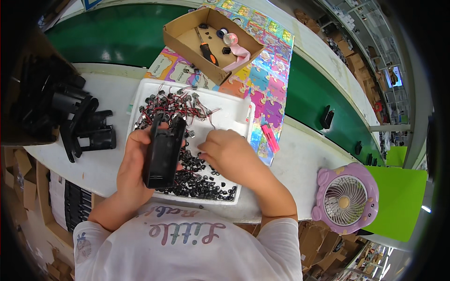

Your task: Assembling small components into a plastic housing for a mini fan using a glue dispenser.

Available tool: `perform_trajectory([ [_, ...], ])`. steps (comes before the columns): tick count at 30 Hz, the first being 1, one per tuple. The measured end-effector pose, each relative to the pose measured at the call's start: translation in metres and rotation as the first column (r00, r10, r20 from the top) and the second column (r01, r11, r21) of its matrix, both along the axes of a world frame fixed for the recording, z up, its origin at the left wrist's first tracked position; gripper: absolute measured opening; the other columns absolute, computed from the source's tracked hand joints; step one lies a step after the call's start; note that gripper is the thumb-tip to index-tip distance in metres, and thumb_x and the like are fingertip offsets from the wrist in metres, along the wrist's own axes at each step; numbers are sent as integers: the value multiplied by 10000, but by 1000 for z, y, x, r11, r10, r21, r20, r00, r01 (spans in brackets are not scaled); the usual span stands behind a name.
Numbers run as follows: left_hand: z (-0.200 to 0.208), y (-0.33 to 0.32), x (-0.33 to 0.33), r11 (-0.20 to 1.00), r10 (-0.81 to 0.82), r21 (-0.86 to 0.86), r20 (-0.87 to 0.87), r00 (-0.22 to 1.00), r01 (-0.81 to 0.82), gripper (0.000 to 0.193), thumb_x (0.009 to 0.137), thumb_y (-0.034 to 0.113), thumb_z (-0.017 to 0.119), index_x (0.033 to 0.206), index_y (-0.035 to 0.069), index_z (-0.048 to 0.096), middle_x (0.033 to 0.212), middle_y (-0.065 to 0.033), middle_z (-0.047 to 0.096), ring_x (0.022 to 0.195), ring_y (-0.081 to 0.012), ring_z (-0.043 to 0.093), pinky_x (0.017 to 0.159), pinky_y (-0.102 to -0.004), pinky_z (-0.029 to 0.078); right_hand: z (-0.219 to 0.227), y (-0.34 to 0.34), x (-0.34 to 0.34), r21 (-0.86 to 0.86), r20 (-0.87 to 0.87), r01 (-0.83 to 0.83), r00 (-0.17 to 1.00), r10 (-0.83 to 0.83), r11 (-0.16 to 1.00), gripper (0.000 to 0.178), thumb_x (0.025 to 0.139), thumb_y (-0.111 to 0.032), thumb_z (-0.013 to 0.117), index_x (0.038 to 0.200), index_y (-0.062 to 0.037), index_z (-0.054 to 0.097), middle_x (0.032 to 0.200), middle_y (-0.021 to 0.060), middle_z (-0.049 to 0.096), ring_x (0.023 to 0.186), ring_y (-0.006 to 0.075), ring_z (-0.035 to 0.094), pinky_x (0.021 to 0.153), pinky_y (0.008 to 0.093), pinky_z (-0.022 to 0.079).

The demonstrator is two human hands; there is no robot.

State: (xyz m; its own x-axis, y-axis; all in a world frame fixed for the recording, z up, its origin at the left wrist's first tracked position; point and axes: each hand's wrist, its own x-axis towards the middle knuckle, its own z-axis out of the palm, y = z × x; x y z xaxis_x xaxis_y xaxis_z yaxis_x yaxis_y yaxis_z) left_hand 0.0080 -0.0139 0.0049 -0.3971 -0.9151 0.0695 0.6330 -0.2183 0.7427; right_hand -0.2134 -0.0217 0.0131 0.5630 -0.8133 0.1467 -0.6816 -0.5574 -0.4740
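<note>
My left hand is wrapped round a black plastic housing, held upright above a white foam tray. Over the same tray, just right of the housing, my right hand has its fingers bent together at the small black parts; whatever lies between its fingertips is hidden. Many small black plastic pieces fill the near part of the tray. Toward its far left lies a tangle of small connectors with red and black wires.
Beyond the tray, a cardboard box holds an orange-black screwdriver and tape rolls. Black plastic housings lie at the left. A pink cutter rests on the colourful puzzle-print sheet. At the right stands a purple fan, beside a green conveyor belt.
</note>
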Motion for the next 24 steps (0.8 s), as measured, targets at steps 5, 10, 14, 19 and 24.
perform_trajectory([
  [5,2,3,-2,996,-2,95,17,1000,0,386,912,256,536,1211,117,335,1313,-132,391,1126,-292,507,822,-397,521,-8,5,6,37,-70,-23,997,26,999,146,726,-79,631,858,-23,604,829,113,538,803,298,563,698,389,454],
  [10,4,3,-1,949,-190,266,47,981,171,683,817,237,678,1367,89,302,1158,-99,539,994,-192,576,849,-324,478,-6,6,6,68,-66,0,998,5,998,157,684,-3,561,841,5,558,832,135,527,829,312,560,745,382,466],
  [14,5,3,-5,945,-172,295,78,982,142,640,814,182,677,1341,56,335,1129,-78,547,974,-173,577,856,-312,469,4,4,8,139,73,88,992,-99,986,125,720,-11,590,838,-6,549,806,128,534,776,308,570,676,378,477],
  [19,1,8,-9,947,-190,283,122,974,149,619,806,103,662,1332,51,340,1115,-62,549,979,-155,573,866,-300,460,12,6,11,91,413,145,895,-170,985,168,719,34,666,830,-26,555,781,78,544,608,189,547,524,279,451],
  [24,3,8,-7,929,-254,303,101,962,213,643,809,143,670,1346,48,328,1142,-58,548,1000,-157,574,871,-293,461,11,6,13,36,449,150,881,-150,988,190,700,26,700,828,-24,568,771,78,554,615,193,550,531,284,456],
])
